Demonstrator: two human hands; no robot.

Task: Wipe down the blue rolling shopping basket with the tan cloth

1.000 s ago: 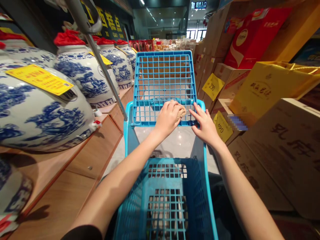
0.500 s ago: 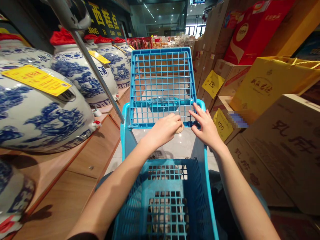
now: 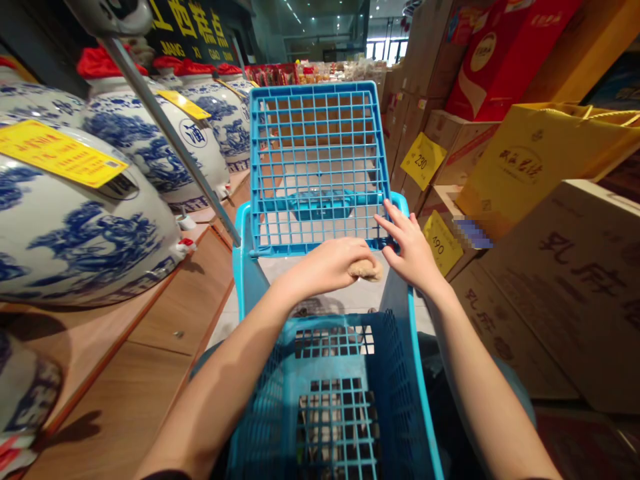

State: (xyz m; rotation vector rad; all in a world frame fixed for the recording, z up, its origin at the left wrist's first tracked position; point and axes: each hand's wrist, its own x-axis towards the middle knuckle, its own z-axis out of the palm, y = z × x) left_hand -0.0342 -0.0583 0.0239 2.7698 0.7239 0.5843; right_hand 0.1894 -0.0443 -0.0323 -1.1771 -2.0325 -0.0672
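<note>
A blue plastic shopping cart [image 3: 417, 373] stands in front of me, with its blue grid panel [image 3: 320, 143] raised at the far end. My left hand [image 3: 340, 265] is closed around a tan cloth [image 3: 366, 269], just below the panel's lower right part. Fingers spread, my right hand [image 3: 406, 245] rests at the panel's lower right corner, beside the cart's rim. Through the grid of the lower basket, items underneath show only dimly.
Blue-and-white jars [image 3: 95, 227] with red cloth tops line a wooden shelf [image 3: 165, 313] on the left. A metal pole [image 3: 170, 133] rises at the cart's left. Cardboard boxes [image 3: 565, 287] and a yellow bag [image 3: 530, 160] crowd the right side.
My left hand has moved slightly right and down with the cloth, more of which now shows. My right hand stays at the panel corner. The view has shifted a little.
</note>
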